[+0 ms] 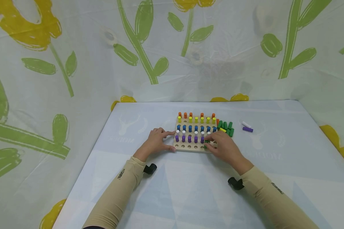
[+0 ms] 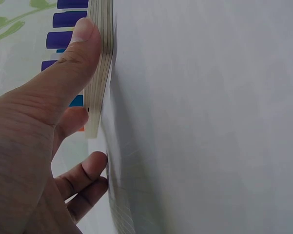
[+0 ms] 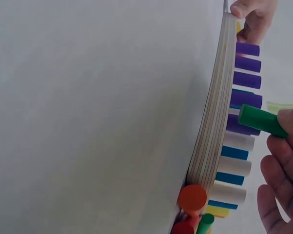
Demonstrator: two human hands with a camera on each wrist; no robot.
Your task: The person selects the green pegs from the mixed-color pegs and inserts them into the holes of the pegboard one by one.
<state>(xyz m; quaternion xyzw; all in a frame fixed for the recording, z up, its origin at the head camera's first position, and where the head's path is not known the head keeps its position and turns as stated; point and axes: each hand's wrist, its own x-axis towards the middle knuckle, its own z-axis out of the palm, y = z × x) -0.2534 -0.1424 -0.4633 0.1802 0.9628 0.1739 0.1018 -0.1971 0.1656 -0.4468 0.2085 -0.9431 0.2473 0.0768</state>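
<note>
A wooden pegboard [image 1: 193,149] holds rows of orange, yellow, blue, white and purple pegs [image 1: 189,139]. Its front row shows bare holes. At the board's left side is my left hand [image 1: 156,141], with the thumb [image 2: 83,46] laid against the front edge near the corner and the index fingertip at the left edge; the other fingers are apart from it. My right hand [image 1: 225,148] pinches a green peg [image 3: 261,119] between thumb and fingers, over the right part of the front row. In the right wrist view, the peg's free end points toward the board and overlaps the purple pegs.
Beside the board's right edge lie several loose green pegs [image 1: 225,125], with a yellow peg [image 1: 222,130] among them. Farther right, a white peg [image 1: 246,124] and a purple peg [image 1: 247,129] lie on the table. A flower-print curtain [image 1: 218,70] hangs behind the table.
</note>
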